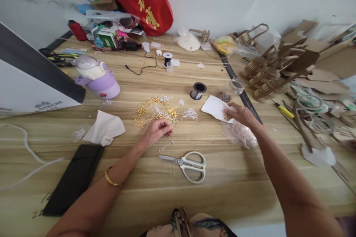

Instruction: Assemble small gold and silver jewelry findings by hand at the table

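At table centre, a loose heap of gold and silver findings (pixel 157 113) lies spread on the wood, its long axis running left to right. I note my left hand (pixel 157 131) at the heap's near edge, touching it, fingers curled in against the thumb in a closed pinch. Whether a piece sits between them is too small to tell. The heap lies directly beyond this hand, so it is the nearer one.

My right hand (pixel 240 114) is well apart to the right, fingertips bent down onto a white paper (pixel 215 108) where a few beads (pixel 226 116) rest. I cannot tell if it grips one.

A small pin (pixel 166 146) lies just beside the left hand on the near side, with scissors (pixel 189 163) nearer still, blades pointing left. A wire spool (pixel 197 90) stands beyond the heap. A clear bag (pixel 240 135) lies under the right wrist, and a glass jar (pixel 236 86) stands beyond the paper. A cloth (pixel 104 129), a purple bottle (pixel 97 77) and a black phone (pixel 73 177) sit to the left, and nothing stands between the left hand and the heap.
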The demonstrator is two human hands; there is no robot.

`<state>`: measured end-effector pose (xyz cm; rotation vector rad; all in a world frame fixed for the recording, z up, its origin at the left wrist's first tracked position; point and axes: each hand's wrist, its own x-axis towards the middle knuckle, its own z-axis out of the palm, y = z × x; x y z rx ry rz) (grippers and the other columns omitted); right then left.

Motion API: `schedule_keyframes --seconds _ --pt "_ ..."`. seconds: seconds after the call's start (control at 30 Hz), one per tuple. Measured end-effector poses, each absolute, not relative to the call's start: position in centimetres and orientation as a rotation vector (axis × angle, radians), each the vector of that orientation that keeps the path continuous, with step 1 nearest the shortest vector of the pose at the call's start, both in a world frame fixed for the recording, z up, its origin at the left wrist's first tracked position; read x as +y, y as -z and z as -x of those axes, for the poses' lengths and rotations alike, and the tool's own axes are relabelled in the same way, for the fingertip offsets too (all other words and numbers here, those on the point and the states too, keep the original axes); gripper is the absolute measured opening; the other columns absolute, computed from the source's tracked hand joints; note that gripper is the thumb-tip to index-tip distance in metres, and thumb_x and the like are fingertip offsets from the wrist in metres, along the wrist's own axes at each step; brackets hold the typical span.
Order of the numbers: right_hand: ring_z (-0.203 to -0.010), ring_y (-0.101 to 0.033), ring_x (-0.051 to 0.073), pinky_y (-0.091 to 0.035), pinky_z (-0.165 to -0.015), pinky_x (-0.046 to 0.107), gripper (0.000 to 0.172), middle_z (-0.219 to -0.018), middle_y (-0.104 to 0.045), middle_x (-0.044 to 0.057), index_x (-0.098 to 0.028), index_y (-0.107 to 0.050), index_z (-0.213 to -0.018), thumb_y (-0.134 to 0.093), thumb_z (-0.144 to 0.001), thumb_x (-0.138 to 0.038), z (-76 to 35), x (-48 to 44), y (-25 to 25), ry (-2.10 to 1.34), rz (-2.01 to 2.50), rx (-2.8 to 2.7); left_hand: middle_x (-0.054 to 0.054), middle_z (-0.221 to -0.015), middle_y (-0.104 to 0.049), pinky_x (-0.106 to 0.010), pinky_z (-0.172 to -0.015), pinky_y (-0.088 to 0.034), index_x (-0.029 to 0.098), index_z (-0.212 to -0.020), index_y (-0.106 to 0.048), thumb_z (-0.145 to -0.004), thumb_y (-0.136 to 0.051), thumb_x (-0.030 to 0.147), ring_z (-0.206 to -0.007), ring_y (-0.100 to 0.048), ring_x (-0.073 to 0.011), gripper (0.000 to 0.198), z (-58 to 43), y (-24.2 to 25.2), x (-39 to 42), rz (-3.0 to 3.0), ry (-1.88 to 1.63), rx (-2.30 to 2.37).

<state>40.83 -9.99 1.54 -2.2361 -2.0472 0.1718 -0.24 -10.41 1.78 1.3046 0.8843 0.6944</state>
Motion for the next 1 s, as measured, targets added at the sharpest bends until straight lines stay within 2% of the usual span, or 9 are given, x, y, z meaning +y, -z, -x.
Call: schedule_keyframes --seconds 0.13,0.3,0.47,0.63,1.0 --pt "-0.071 -0.064 0.025 -0.035 -0.056 0.026 0.049 -0.076 -0.070 0.009 -0.020 -0.062 -0.108 -0.041 -0.087 -0.058 -40.6 -9.6 -1.5 -0.022 2.290 -2.139 -0.002 -0.065 -0.064 -0.023 -0.061 -0.050 0.012 -0.069 -0.059 -0.075 -0.066 0.036 -0.059 -0.059 -0.0099 0.026 0.3 -1.7 -10.4 -1.310 -0.700 0.880" --pt "-0.069 -0.064 0.024 -0.036 -0.058 0.028 0.045 -0.076 -0.070 0.011 -0.019 -0.066 -0.098 -0.034 -0.091 -0.051 -40.6 -9.4 -1.1 0.040 2.173 -2.179 -0.002 -0.064 -0.064 -0.023 -0.061 -0.050 0.012 -0.069 -0.060 -0.076 -0.066 0.036 -0.059 -0.059 -0.0099 0.026 0.3 -1.8 -10.4 -1.326 -0.698 0.878" --pt "-0.060 -0.055 0.018 -0.039 -0.057 0.028 0.054 -0.068 -0.064 0.006 -0.016 -0.065 -0.090 -0.033 -0.090 -0.059 -40.2 -10.0 -2.0 -0.225 1.914 -2.077 -0.002 -0.064 -0.064 -0.024 -0.061 -0.050 0.012 -0.069 -0.060 -0.076 -0.067 0.038 -0.059 -0.059 -0.0103 0.028 0.3 -1.7 -10.4 -1.323 -0.701 0.874" --pt "-0.059 -0.050 0.017 -0.042 -0.056 0.030 0.055 -0.069 -0.060 0.003 -0.016 -0.063 -0.102 -0.035 -0.089 -0.062 -39.3 -10.6 -3.6 -0.429 1.784 -1.987 -0.002 -0.064 -0.064 -0.024 -0.061 -0.050 0.012 -0.069 -0.059 -0.075 -0.067 0.039 -0.059 -0.060 -0.0105 0.029 0.3 -1.4 -10.3 -1.317 -0.697 0.877" --pt "-0.050 -0.040 0.011 -0.031 -0.044 0.023 0.048 -0.058 -0.049 -0.001 -0.016 -0.062 -0.082 -0.044 -0.085 -0.061 -38.7 -10.4 -3.7 -0.530 1.751 -1.754 -0.002 -0.065 -0.064 -0.023 -0.061 -0.050 0.011 -0.069 -0.059 -0.075 -0.068 0.038 -0.059 -0.059 -0.0099 0.029 0.3 -1.2 -10.3 -1.312 -0.703 0.867"
